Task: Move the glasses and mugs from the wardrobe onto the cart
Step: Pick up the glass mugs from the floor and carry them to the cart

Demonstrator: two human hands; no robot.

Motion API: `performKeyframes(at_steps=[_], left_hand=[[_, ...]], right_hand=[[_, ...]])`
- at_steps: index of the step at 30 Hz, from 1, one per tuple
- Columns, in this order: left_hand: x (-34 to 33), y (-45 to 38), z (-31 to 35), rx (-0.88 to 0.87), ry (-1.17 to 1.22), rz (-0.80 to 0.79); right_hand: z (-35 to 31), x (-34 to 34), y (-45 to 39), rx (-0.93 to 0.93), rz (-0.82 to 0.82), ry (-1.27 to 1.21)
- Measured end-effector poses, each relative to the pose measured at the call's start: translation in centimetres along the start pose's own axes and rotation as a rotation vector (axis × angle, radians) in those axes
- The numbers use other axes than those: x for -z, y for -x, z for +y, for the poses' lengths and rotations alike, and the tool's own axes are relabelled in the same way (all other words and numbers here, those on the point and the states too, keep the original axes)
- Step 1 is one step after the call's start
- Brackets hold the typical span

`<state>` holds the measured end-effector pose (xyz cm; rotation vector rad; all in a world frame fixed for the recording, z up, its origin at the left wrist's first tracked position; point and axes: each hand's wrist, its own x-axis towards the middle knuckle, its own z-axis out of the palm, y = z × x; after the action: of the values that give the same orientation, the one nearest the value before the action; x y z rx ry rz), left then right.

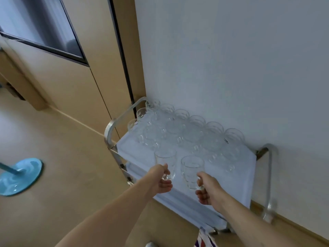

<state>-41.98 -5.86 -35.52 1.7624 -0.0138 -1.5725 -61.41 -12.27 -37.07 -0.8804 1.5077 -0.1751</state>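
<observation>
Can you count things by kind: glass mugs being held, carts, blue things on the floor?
Glass mugs held: 2, left mug in the left hand, right mug in the right hand
Cart: 1
Blue round base: 1
Total: 4
Other glassware on the cart: too blurred to count.

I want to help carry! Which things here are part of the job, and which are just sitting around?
Part of the job:
left mug in left hand
right mug in right hand
glassware already on the cart
cart

Just sitting around:
blue round base on the floor
window
</observation>
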Motion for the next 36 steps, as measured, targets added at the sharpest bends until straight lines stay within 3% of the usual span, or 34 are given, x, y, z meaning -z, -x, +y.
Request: performKeyframes(at_steps=[11, 26, 36], left_hand=[[-0.1, -4.8, 1.3, 0.029, -0.019, -0.085], [-3.0, -8.1, 1.8, -0.026, 0.099, -0.021], [-4.3, -8.9, 2.3, -0.017, -0.014, 0.032]], right_hand=[[0.5, -2.0, -1.4, -0.032, 0.099, -0.136], [-0.5, -1.5, -6.9, 0.061, 0.019, -0.147], [-0.4, -1.0, -9.3, 0.149, -0.027, -0.104]])
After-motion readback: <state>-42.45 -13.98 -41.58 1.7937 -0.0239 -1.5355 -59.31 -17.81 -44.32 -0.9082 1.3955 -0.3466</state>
